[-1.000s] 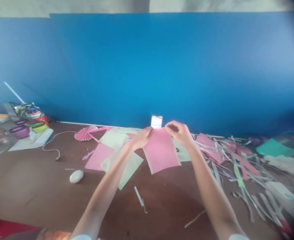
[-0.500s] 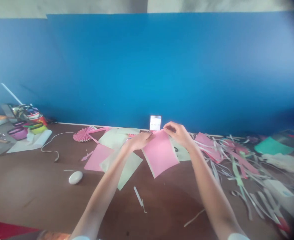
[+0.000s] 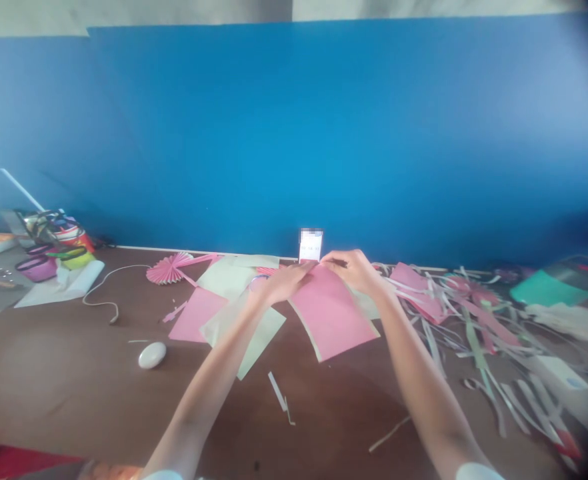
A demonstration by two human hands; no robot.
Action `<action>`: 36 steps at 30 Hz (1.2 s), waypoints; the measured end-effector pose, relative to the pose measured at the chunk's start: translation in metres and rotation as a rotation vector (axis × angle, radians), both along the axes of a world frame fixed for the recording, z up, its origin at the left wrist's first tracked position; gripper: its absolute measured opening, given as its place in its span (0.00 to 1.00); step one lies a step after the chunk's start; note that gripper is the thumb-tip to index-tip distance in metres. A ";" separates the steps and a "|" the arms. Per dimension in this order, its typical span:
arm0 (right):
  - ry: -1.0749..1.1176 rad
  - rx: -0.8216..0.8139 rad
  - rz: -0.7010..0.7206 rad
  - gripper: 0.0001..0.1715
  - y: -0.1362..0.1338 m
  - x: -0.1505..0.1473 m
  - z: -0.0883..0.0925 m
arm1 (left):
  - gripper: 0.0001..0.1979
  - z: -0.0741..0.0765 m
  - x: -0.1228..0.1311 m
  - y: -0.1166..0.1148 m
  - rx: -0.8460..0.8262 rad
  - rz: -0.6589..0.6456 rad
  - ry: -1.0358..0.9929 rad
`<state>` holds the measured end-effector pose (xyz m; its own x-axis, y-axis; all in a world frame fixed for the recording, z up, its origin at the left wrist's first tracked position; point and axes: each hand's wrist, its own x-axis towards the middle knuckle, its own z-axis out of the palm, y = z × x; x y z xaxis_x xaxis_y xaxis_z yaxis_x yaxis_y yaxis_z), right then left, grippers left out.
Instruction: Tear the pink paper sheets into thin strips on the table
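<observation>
Both hands meet at the far edge of a pink paper sheet (image 3: 331, 317), which has a pale layer showing along its borders. My left hand (image 3: 287, 281) is closed on the sheet's upper left edge. My right hand (image 3: 349, 268) pinches the same far edge just to the right, fingertips close to the left ones. Right behind the hands a small lit screen (image 3: 311, 245) stands upright. Pale green sheets (image 3: 261, 337) and another pink sheet (image 3: 197, 316) lie to the left of the held one.
A pink folded paper fan (image 3: 169, 270), a white mouse-like object (image 3: 152, 355) and a white cable (image 3: 91, 297) are at the left. Small colored baskets (image 3: 37, 268) stand far left. Tangled paper strips (image 3: 479, 347) spread on the right. A blue panel (image 3: 294, 140) rises behind.
The pink sheet's near edge has shifted right and toward me, and it lies flatter. My right hand has moved slightly left and down, closer to my left hand.
</observation>
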<state>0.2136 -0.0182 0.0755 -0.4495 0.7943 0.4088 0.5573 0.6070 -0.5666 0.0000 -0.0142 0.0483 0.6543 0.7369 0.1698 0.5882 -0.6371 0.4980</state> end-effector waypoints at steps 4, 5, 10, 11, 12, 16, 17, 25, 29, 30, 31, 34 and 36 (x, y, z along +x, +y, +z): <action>-0.028 0.002 -0.008 0.16 0.002 0.000 -0.003 | 0.20 -0.004 0.002 0.002 -0.019 0.011 0.058; -0.034 0.002 -0.008 0.16 0.003 0.000 -0.004 | 0.20 -0.003 0.002 0.002 -0.039 0.009 0.068; -0.037 0.000 0.018 0.17 0.004 0.000 -0.004 | 0.19 0.001 0.000 0.001 -0.113 -0.004 0.023; -0.035 0.001 0.027 0.16 0.004 0.000 -0.003 | 0.19 0.002 0.000 0.001 -0.117 -0.002 0.013; -0.035 0.000 0.035 0.16 0.003 -0.001 -0.003 | 0.20 0.002 0.000 0.001 -0.119 0.002 0.007; -0.046 -0.023 0.047 0.15 0.002 -0.002 -0.002 | 0.22 -0.002 -0.001 0.003 -0.159 -0.011 0.009; -0.049 -0.027 0.047 0.15 0.002 -0.002 -0.003 | 0.22 -0.003 -0.001 0.004 -0.172 -0.016 0.009; -0.102 -0.030 0.021 0.14 0.001 -0.002 -0.005 | 0.22 0.000 -0.001 0.002 -0.219 -0.079 -0.050; -0.125 -0.040 0.044 0.14 -0.002 -0.004 -0.004 | 0.20 0.004 0.000 -0.001 -0.213 -0.087 -0.056; -0.129 -0.043 0.048 0.14 -0.003 -0.005 -0.003 | 0.20 0.004 0.001 -0.001 -0.210 -0.083 -0.048; -0.136 -0.042 0.048 0.14 -0.003 -0.006 -0.003 | 0.20 0.004 0.001 -0.002 -0.208 -0.076 -0.042; -0.163 -0.023 0.034 0.14 -0.005 -0.006 -0.001 | 0.20 0.005 0.002 -0.002 -0.212 -0.076 -0.055; -0.181 -0.025 0.046 0.15 -0.008 -0.006 0.002 | 0.20 0.004 0.003 -0.002 -0.226 -0.082 -0.057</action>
